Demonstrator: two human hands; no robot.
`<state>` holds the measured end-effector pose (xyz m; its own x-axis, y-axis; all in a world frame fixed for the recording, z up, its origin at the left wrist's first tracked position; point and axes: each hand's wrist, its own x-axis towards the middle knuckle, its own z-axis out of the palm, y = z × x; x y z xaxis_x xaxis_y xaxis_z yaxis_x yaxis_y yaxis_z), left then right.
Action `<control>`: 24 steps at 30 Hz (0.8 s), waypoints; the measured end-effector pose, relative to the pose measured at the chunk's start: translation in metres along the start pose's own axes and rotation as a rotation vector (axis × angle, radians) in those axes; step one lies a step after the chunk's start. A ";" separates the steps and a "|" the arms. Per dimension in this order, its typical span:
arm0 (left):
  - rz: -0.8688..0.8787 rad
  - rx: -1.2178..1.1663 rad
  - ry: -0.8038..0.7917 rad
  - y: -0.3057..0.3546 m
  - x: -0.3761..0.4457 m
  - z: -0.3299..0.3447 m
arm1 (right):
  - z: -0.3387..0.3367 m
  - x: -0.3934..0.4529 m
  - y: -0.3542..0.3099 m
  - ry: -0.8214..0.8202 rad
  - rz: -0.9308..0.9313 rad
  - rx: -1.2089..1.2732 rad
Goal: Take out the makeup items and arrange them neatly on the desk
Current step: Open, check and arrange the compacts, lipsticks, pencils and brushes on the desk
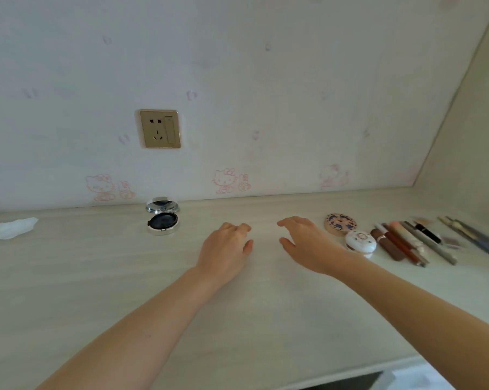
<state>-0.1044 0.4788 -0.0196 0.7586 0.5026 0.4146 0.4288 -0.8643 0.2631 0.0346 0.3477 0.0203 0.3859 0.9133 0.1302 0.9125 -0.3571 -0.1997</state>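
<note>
- On the pale desk, nearest: left hand and right hand, fingers loosely curled, gripping nothing, probably between placements.
- Just right: white compact, patterned compact, pencils and tubes side by side, seemingly lined up for neatness.
- Farther left, by the wall: open compact, tissue.

An open silver compact sits on the bench near the wall, its lid tilted up and its dark inside showing. Well to the right lie a round patterned compact and, just in front of it, a closed white round case. Beside these, brown tubes and slim pencils and brushes lie side by side in a slanted row.
</note>
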 end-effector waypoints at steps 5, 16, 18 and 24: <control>0.101 0.019 -0.086 0.050 0.022 0.022 | -0.026 -0.013 0.057 -0.007 0.122 -0.057; -0.006 -0.226 -0.216 0.120 0.102 0.075 | -0.037 0.022 0.156 -0.138 0.351 -0.105; -0.041 -0.245 -0.255 0.124 0.113 0.085 | -0.035 0.031 0.163 -0.138 0.349 -0.142; -0.133 -0.257 -0.378 0.128 0.136 0.107 | -0.023 0.052 0.174 -0.192 0.367 -0.226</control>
<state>0.1058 0.4343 -0.0229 0.8513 0.5239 0.0290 0.4351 -0.7357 0.5191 0.2162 0.3281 0.0151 0.6762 0.7304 -0.0960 0.7350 -0.6777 0.0208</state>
